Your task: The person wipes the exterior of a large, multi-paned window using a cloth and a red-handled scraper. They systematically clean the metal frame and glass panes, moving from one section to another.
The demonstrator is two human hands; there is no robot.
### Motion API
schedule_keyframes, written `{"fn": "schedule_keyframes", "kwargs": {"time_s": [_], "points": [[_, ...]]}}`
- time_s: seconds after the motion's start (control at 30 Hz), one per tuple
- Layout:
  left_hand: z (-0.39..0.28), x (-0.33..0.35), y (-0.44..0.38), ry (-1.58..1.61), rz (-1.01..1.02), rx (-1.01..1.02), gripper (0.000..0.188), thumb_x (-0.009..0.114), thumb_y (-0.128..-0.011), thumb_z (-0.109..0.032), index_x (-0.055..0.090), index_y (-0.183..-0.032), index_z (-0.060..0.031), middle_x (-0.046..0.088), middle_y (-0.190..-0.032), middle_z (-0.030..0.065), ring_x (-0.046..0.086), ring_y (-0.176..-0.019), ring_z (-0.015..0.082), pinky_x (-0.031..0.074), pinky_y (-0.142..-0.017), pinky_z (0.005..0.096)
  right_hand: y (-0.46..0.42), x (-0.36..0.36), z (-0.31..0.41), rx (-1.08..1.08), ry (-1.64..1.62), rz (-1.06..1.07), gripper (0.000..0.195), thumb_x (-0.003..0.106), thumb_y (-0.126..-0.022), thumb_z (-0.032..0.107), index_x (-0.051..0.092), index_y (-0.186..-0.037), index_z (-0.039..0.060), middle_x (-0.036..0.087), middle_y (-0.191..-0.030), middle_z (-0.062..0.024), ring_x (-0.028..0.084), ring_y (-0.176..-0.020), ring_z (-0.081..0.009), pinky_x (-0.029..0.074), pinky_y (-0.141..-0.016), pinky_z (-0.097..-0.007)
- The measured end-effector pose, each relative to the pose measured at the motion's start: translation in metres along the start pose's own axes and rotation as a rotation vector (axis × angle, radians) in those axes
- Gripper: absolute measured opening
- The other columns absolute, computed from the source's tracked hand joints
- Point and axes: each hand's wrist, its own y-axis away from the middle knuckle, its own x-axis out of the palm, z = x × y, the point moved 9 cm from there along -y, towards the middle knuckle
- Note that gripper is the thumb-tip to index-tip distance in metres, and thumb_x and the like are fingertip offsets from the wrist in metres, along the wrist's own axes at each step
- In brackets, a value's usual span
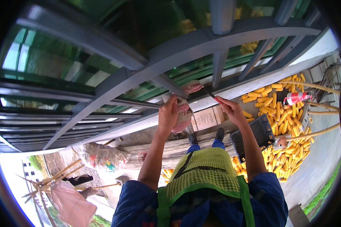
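Observation:
My left hand (168, 116) is closed on a fuzzy pink and grey cloth (184, 120), close to the lower ends of the grey window bars (170, 84). The cloth hangs down below the fingers. My right hand (230, 109) grips a thin, dark tool with some red on it (211, 95); its kind is unclear. The tool's far end points at another pink and grey fuzzy piece (193, 86) by the window sill. Whether both fuzzy pieces are joined behind the bar cannot be told.
My shoes (220, 134) are over a weathered timber (170, 151). A cardboard box (207, 117) lies against the wall. To the right are a black plastic crate (253, 136), heaped corn cobs (284, 122) and wooden poles (318, 131). A stuffed plastic bag (102, 156) stands left.

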Motion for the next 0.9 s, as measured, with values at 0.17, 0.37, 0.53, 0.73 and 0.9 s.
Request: {"fn": "schedule_keyframes", "kwargs": {"time_s": [0.17, 0.37, 0.53, 0.73, 0.9], "points": [[0.022, -0.014, 0.026, 0.049, 0.032, -0.167, 0.029, 0.049, -0.088, -0.004, 0.058, -0.115, -0.0049, 0.061, -0.075, 0.0242, 0.065, -0.067, 0.0305, 0.048, -0.058, 0.0314, -0.037, 0.032, 0.027, -0.048, 0.095, 0.195, 0.032, 0.056, -0.09, 0.007, 0.057, -0.122, 0.007, 0.065, -0.097, -0.0009, 0.052, -0.079, -0.0052, 0.043, -0.074, -0.0174], [0.055, -0.013, 0.05, 0.152, 0.027, -0.289, 0.03, 0.052, -0.09, -0.006, 0.057, -0.119, -0.0029, 0.067, -0.092, 0.013, 0.056, -0.081, 0.0081, 0.044, -0.068, 0.0228, -0.022, 0.017, 0.05, -0.046, 0.223, 0.148, 0.033, 0.058, -0.088, 0.006, 0.059, -0.121, 0.0121, 0.042, -0.063, -0.0012, 0.037, -0.058, -0.006, 0.034, -0.053, -0.0195], [0.063, -0.008, 0.06, 0.344, -0.097, -0.224, 0.028, 0.055, -0.088, -0.009, 0.058, -0.114, 0.0005, 0.065, -0.091, 0.0225, 0.065, -0.086, 0.0194, 0.048, -0.072, 0.0282, 0.064, -0.02, 0.021, 0.149, 0.316, -0.007, 0.033, 0.054, -0.09, 0.006, 0.058, -0.122, 0.0088, 0.049, -0.068, 0.0008, 0.041, -0.059, -0.0052, 0.036, -0.052, -0.0222], [0.06, -0.008, 0.056, 0.387, -0.127, -0.27, 0.029, 0.056, -0.088, -0.007, 0.057, -0.115, 0.0024, 0.066, -0.097, 0.0206, 0.064, -0.089, 0.0183, 0.048, -0.074, 0.028, 0.086, 0.05, 0.03, 0.126, 0.103, 0.017, 0.033, 0.054, -0.09, 0.005, 0.058, -0.122, 0.0097, 0.054, -0.072, -0.0046, 0.046, -0.063, -0.007, 0.041, -0.059, -0.0224], [0.054, -0.009, 0.062, 0.505, -0.12, -0.254, 0.033, 0.055, -0.088, -0.006, 0.053, -0.12, 0.0013, 0.066, -0.1, 0.0185, 0.062, -0.091, 0.015, 0.047, -0.076, 0.0271, 0.035, 0.079, 0.037, 0.011, 0.153, 0.051, 0.034, 0.051, -0.093, 0.01, 0.053, -0.127, 0.0087, 0.048, -0.068, 0.0025, 0.039, -0.06, -0.0041, 0.033, -0.052, -0.0207]]}}
